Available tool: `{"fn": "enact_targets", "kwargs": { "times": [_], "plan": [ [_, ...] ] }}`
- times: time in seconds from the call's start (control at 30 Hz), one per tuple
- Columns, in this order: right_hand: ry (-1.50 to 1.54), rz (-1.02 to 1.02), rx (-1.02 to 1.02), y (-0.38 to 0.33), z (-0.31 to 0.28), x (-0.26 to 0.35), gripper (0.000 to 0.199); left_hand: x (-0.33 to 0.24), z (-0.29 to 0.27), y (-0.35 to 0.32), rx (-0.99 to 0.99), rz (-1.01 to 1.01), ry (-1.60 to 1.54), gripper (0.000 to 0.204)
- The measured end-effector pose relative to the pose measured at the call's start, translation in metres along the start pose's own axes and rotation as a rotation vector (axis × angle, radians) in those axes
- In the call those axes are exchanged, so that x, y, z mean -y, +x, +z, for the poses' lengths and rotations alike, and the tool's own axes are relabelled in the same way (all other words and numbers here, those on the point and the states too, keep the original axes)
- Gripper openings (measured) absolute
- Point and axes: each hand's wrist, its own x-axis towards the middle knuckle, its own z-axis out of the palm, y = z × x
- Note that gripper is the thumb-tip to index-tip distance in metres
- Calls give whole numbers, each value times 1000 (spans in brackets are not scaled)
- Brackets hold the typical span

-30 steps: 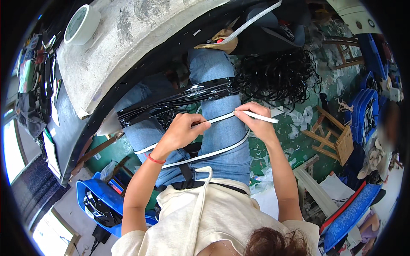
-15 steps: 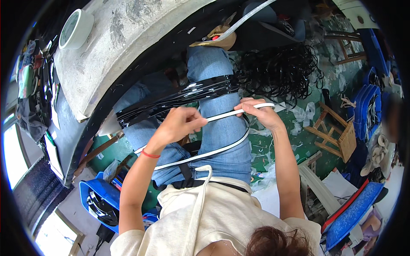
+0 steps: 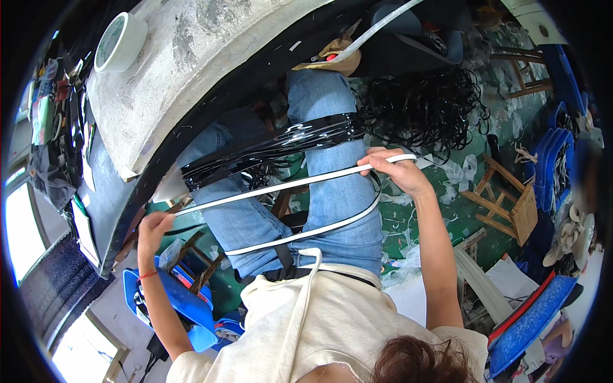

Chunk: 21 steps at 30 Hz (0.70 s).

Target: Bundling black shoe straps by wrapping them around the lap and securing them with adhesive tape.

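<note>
A long, narrow white strip with a dark underside (image 3: pixel 274 189) stretches straight across above my jeans-covered thighs. My left hand (image 3: pixel 153 231) pinches it out at the left, past my left knee. Beyond my right thigh, the fingers of my right hand (image 3: pixel 397 170) close on the same strip, and a short white end sticks out past them. Another run of the white strip (image 3: pixel 319 231) curves loosely over my lap, nearer my waist. Farther off, a bundle of glossy black strips (image 3: pixel 274 143) lies across both legs, its curled mass (image 3: pixel 428 112) hanging beyond the right one.
A worn grey work surface (image 3: pixel 166 83) with a roll of tape (image 3: pixel 136 39) curves along the upper left. By my left forearm stands a blue bin (image 3: pixel 185 303). Wooden stools (image 3: pixel 525 207), blue baskets (image 3: pixel 543 169) and plastic scraps (image 3: pixel 460 172) are on the green floor at right.
My left hand has travelled left and toward me from above my thighs, drawing out the white strip between the hands. My right hand has kept its hold at nearly the same place.
</note>
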Motion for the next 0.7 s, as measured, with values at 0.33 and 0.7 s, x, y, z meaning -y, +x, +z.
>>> {"fn": "enact_targets", "kwargs": {
  "times": [0.33,0.7],
  "plan": [
    [-69,-27,-26,0,8,3,26,-126,113,-18,-488,564,382,15],
    [-116,-67,83,10,1,9,25,-229,195,17,339,472,-58,32]
  ]
}}
